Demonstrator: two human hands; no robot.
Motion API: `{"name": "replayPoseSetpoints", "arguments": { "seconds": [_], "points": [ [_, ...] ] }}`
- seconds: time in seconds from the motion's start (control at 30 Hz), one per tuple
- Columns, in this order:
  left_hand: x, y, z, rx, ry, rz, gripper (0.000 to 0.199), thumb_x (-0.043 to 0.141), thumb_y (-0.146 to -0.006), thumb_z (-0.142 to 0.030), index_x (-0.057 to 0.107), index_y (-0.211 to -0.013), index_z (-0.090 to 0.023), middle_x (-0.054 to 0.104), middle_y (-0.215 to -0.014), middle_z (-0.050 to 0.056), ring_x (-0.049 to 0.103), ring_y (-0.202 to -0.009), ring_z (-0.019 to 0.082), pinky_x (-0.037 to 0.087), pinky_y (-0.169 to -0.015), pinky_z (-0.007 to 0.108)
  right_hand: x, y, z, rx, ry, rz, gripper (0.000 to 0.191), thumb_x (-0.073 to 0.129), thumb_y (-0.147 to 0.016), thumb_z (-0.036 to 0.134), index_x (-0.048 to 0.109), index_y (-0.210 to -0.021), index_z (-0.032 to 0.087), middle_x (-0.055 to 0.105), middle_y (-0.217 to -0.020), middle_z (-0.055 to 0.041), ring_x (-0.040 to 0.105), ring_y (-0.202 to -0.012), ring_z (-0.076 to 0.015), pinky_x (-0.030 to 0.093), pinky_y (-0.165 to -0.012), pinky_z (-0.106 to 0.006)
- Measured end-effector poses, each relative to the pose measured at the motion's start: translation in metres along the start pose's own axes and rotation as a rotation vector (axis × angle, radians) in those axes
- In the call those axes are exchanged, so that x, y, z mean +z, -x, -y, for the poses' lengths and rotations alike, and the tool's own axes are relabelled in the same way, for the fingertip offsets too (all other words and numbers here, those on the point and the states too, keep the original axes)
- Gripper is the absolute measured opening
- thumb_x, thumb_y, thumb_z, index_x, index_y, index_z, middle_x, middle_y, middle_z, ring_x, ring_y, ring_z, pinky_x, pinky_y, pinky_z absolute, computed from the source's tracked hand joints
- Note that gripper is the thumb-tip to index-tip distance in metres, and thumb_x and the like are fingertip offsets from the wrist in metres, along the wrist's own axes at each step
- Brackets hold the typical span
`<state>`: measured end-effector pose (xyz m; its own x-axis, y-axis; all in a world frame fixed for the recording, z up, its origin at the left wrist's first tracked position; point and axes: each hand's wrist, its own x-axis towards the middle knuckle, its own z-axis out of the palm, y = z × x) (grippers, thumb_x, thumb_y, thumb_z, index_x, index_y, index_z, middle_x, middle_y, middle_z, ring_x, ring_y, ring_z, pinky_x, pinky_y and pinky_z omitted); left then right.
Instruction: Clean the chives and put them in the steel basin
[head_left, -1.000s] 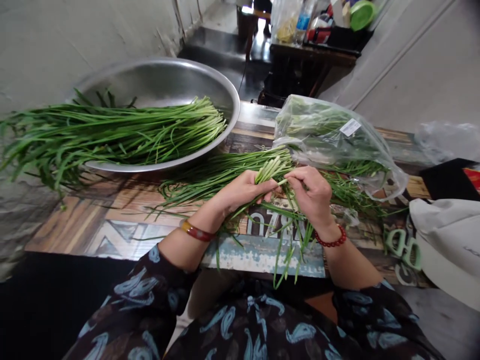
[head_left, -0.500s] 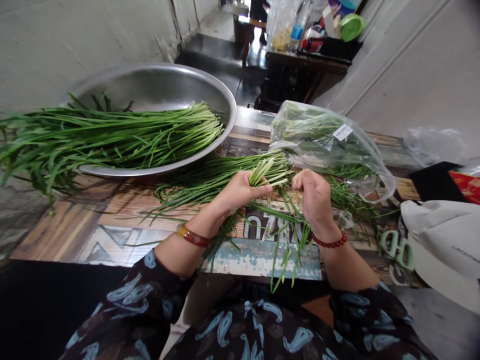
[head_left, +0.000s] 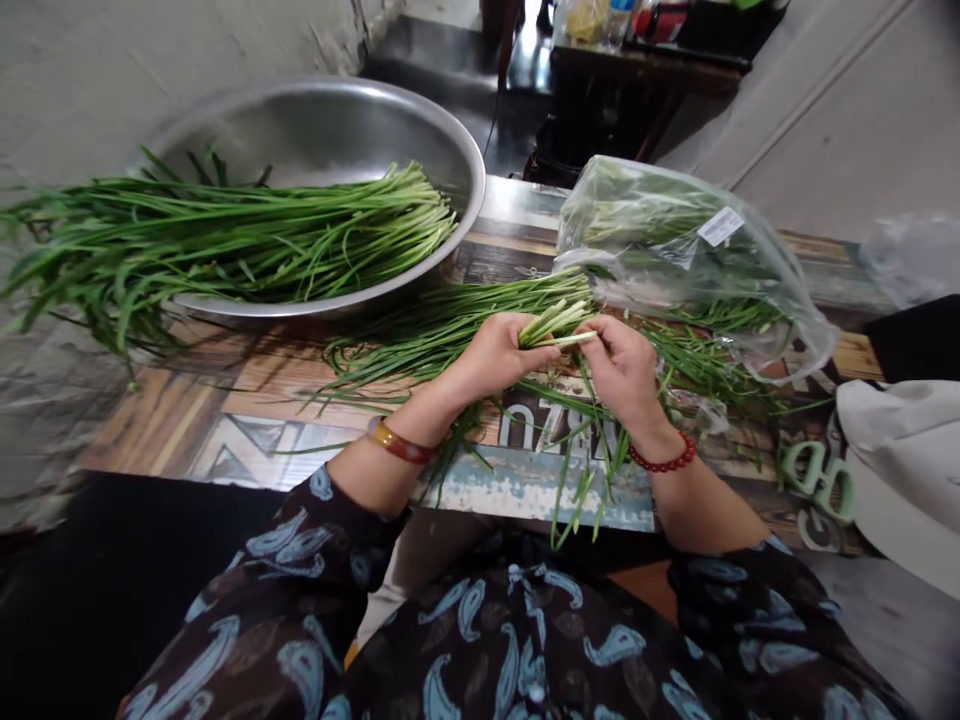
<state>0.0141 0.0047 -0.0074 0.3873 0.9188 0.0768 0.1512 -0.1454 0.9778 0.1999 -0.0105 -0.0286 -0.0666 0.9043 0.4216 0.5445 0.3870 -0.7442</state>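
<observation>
My left hand [head_left: 504, 352] is closed round a small bunch of garlic chives [head_left: 556, 318], pale cut ends pointing right. At the tip of one stalk, my right hand [head_left: 621, 368] pinches with thumb and forefinger. Behind the left hand lies a pile of garlic chives [head_left: 420, 325] on the wood-patterned table [head_left: 255, 372]. Loose green blades [head_left: 574, 490] hang over the front edge below my hands. A large heap of chives [head_left: 300, 240] rests in a metal basin [head_left: 322, 120] at the left, its leaves spilling over the rim.
A clear plastic bag [head_left: 675, 225] holding more chives lies at the back right, with scraps [head_left: 712, 360] strewn before it. Green-handled scissors [head_left: 814, 475] and a white cap [head_left: 900, 470] sit at the right edge. Beyond stands another table [head_left: 652, 62] with bottles.
My right hand has come leftward from a closed fist beside the bunch to pinch a stalk's end. The left hand keeps its hold. The camera view has tilted down.
</observation>
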Motion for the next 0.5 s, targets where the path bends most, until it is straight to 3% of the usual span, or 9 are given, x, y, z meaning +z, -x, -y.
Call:
{"name": "replayPoseSetpoints", "arguments": {
  "seconds": [0.13, 0.2, 0.33, 0.43, 0.5],
  "points": [
    [-0.012, 0.001, -0.008, 0.017, 0.029, -0.057, 0.021, 0.072, -0.073, -0.027, 0.058, -0.064, -0.013, 0.048, -0.06, -0.004, 0.041, -0.057, 0.008, 0.032, -0.056, 0.022, -0.002, -0.002, -0.013, 0.2, -0.239, -0.07, 0.038, 0.051, -0.095, 0.055, 0.064, -0.081, 0.022, 0.065, -0.069, -0.0004, 0.059, -0.061, -0.0138, 0.047, -0.058, -0.027],
    [-0.02, 0.001, -0.012, 0.028, 0.084, -0.138, 0.021, 0.071, -0.076, -0.029, 0.058, -0.069, -0.014, 0.047, -0.06, -0.004, 0.04, -0.057, 0.007, 0.032, -0.055, 0.022, -0.005, -0.003, -0.016, 0.219, -0.254, -0.069, 0.04, 0.051, -0.095, 0.055, 0.063, -0.077, 0.021, 0.064, -0.067, 0.0, 0.059, -0.06, -0.0128, 0.046, -0.059, -0.027],
    [-0.03, 0.001, -0.014, 0.021, 0.205, -0.196, 0.025, 0.069, -0.082, -0.035, 0.055, -0.075, -0.016, 0.045, -0.059, -0.005, 0.037, -0.052, 0.007, 0.03, -0.051, 0.022, -0.004, 0.0, -0.008, 0.006, -0.023, 0.243, 0.043, 0.051, -0.097, 0.047, 0.061, -0.065, 0.021, 0.063, -0.064, -0.0011, 0.057, -0.062, -0.0142, 0.044, -0.064, -0.03],
    [-0.032, 0.0, -0.012, 0.004, 0.251, -0.207, 0.026, 0.068, -0.083, -0.037, 0.052, -0.078, -0.017, 0.045, -0.058, -0.005, 0.037, -0.051, 0.006, 0.028, -0.047, 0.021, 0.001, 0.005, 0.001, -0.222, 0.181, 0.457, 0.027, 0.065, -0.09, 0.043, 0.065, -0.074, 0.021, 0.066, -0.074, -0.0024, 0.059, -0.074, -0.0177, 0.043, -0.073, -0.033],
    [-0.032, -0.001, -0.011, -0.013, 0.264, -0.228, 0.026, 0.068, -0.084, -0.037, 0.052, -0.08, -0.018, 0.044, -0.058, -0.006, 0.037, -0.05, 0.006, 0.027, -0.046, 0.02, 0.003, 0.007, 0.002, -0.299, 0.271, 0.544, 0.019, 0.069, -0.088, 0.04, 0.066, -0.082, 0.022, 0.067, -0.079, -0.0034, 0.059, -0.08, -0.02, 0.042, -0.077, -0.034]
  ]
}}
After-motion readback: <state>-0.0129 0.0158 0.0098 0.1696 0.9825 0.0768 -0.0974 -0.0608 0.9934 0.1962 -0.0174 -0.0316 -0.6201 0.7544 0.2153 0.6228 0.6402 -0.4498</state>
